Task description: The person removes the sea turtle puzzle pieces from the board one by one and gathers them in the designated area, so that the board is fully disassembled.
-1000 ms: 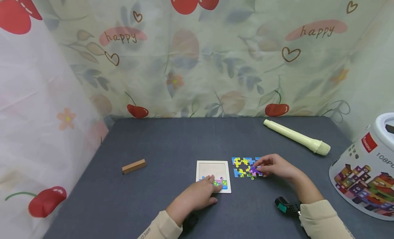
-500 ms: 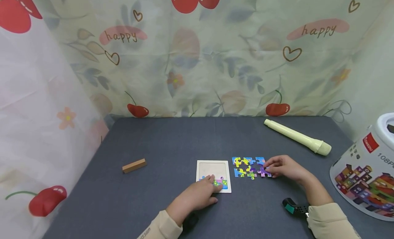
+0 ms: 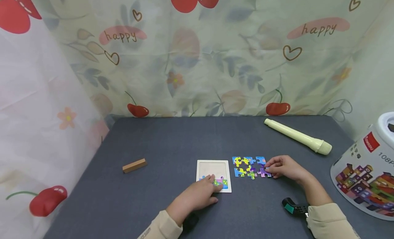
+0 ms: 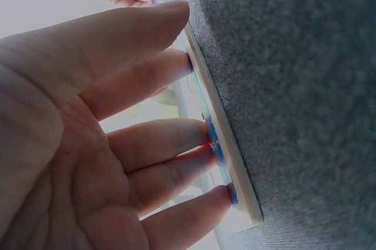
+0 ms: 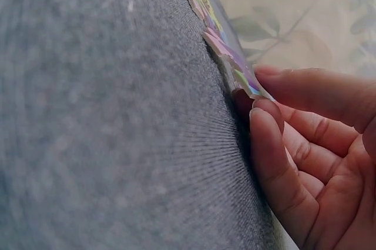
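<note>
A square wooden puzzle tray lies on the dark table, its lower part filled with coloured pieces. My left hand rests on it, and in the left wrist view its extended fingertips press the pieces along the near edge. To the right of the tray lie loose jigsaw pieces in two rough rows. At their right end my right hand pinches a purple puzzle piece between thumb and fingers. Seen from the right wrist, that puzzle piece is tilted, one edge lifted close over the tabletop.
A wooden block lies to the left on the table. At the back right is a pale yellow microphone-shaped object. A large white tub stands at the right edge. A black strap hangs by the right wrist.
My right hand has moved a little to the right with the purple piece, drawing it away from the other loose pieces. The left hand has stayed in place on the tray.
</note>
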### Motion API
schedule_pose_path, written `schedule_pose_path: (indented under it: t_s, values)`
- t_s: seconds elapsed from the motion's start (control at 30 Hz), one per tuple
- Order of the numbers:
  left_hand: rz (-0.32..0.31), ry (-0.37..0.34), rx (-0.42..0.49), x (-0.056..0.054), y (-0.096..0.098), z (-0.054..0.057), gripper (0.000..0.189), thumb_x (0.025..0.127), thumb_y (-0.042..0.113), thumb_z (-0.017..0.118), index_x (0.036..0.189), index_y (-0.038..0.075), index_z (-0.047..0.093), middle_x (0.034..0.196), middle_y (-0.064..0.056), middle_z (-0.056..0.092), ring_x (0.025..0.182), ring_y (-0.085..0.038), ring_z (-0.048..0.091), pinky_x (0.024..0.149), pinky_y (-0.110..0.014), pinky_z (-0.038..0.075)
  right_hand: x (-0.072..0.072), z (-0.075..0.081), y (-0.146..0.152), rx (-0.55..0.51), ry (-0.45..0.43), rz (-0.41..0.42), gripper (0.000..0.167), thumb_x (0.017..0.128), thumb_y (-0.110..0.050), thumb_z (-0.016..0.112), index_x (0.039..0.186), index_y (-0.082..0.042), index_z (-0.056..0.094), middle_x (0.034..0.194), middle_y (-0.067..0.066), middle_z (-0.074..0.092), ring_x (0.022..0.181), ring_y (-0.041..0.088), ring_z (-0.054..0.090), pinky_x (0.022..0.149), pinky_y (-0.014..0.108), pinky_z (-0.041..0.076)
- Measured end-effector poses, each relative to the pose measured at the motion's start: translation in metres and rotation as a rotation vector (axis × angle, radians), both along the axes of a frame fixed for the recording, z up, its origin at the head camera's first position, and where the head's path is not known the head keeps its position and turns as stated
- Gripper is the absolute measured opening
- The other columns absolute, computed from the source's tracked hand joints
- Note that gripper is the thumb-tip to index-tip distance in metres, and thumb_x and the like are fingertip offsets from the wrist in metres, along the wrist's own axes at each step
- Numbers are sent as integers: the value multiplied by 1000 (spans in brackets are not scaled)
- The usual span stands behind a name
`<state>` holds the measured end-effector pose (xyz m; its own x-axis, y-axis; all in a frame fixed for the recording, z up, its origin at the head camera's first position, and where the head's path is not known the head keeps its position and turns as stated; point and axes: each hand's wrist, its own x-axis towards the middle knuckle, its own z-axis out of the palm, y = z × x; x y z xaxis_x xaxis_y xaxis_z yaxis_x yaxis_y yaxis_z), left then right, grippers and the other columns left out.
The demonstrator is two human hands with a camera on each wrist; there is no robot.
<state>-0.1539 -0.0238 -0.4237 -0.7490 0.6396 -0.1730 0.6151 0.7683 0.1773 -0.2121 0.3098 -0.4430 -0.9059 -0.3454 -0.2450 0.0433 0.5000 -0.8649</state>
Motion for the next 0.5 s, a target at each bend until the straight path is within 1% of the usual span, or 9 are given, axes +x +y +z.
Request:
schedule_pose_path:
  t_s: [0.23, 0.5]
  values:
    - [2, -5, 8, 0, 0, 0, 45, 85, 29, 66, 129, 27, 57, 138, -17, 48, 131, -28, 44, 99, -38, 44, 1, 0, -1, 9, 4, -27, 36, 86, -17, 66, 104, 13, 59, 78, -1, 64, 67, 3, 60, 63, 26, 55]
    - [0, -9, 7, 0, 0, 1, 45, 85, 29, 66, 129, 26, 57, 138, -17, 48, 131, -28, 44, 100, -38, 44, 2, 2, -1, 15, 3, -32, 36, 86, -17, 66, 105, 13, 59, 79, 0, 63, 68, 4, 60, 64, 26, 55]
